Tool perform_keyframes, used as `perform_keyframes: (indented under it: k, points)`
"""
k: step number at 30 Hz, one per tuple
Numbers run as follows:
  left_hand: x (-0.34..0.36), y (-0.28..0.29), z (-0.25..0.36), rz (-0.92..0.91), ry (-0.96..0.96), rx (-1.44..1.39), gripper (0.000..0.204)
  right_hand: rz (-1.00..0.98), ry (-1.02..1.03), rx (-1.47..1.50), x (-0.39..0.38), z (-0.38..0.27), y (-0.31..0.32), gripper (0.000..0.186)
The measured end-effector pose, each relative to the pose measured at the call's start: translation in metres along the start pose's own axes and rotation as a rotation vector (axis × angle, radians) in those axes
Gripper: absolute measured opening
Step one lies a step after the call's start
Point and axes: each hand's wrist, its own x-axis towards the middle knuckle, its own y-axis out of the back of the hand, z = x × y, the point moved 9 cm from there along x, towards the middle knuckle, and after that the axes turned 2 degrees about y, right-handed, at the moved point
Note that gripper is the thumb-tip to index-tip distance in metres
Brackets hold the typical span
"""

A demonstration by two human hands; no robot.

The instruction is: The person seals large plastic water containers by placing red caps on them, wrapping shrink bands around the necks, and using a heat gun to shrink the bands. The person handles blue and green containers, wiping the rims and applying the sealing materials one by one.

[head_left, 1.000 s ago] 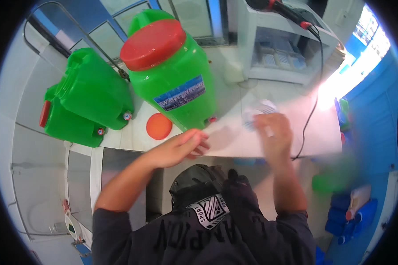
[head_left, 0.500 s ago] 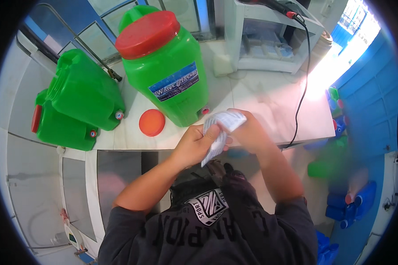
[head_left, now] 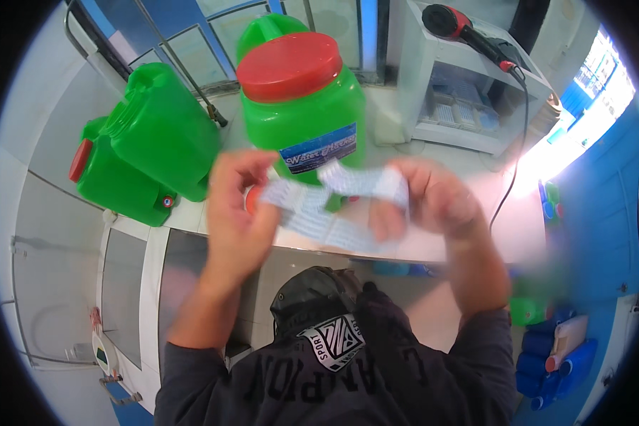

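A white strip with rows of small blue print (head_left: 312, 206) is stretched out and looped in the air between my hands, blurred by motion. My left hand (head_left: 236, 220) pinches one end between thumb and fingers. My right hand (head_left: 433, 202) is closed on the other end, where the strip bends round its fingers. Just behind the strip stands a large green water container (head_left: 305, 117) with a red screw lid (head_left: 291, 67) and a blue label. My left hand and the strip mostly hide an orange-red cap (head_left: 251, 200) on the counter.
Two green jugs (head_left: 165, 135) stand at the left of the white counter (head_left: 468, 245). At the back right, a black and red heat gun (head_left: 468, 34) lies on a white cabinet (head_left: 451, 135), its cord hanging down. Blue containers (head_left: 547, 362) stand on the floor at right.
My hands have moved apart and up, and the bunched strip is now spread out between them. The view has shifted, so the counter things sit further right.
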Motion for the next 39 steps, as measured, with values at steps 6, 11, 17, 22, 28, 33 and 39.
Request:
perform_keyframes:
  k: [6,11,17,22,28,33,39]
  points:
    - [0.116,0.056,0.031,0.149,0.067,0.246,0.038,0.614,-0.028,-0.696,0.084,-0.075,0.045,0.069]
    - [0.15,0.05,0.02,-0.069,0.079,0.506,0.037,0.816,0.173,-1.303,0.094,-0.096,0.055,0.065]
    - [0.18,0.022,0.024,-0.321,-0.207,0.72,0.03,0.292,0.343,-1.584,0.134,-0.099,0.028,0.031]
    - [0.206,0.017,0.004,-0.252,-0.118,0.752,0.034,0.197,-0.141,-1.76,0.17,-0.092,0.042,0.033]
    - [0.228,0.014,-0.03,-0.21,0.228,0.597,0.043,0.395,-0.158,-1.733,0.192,-0.106,0.062,0.031]
    - [0.233,0.013,-0.041,-0.229,0.256,0.586,0.042,0.101,0.048,-1.96,0.2,-0.091,0.05,0.028]
    - [0.233,0.008,-0.033,-0.309,0.192,0.69,0.048,0.234,-0.378,-2.043,0.207,-0.1,0.079,0.024]
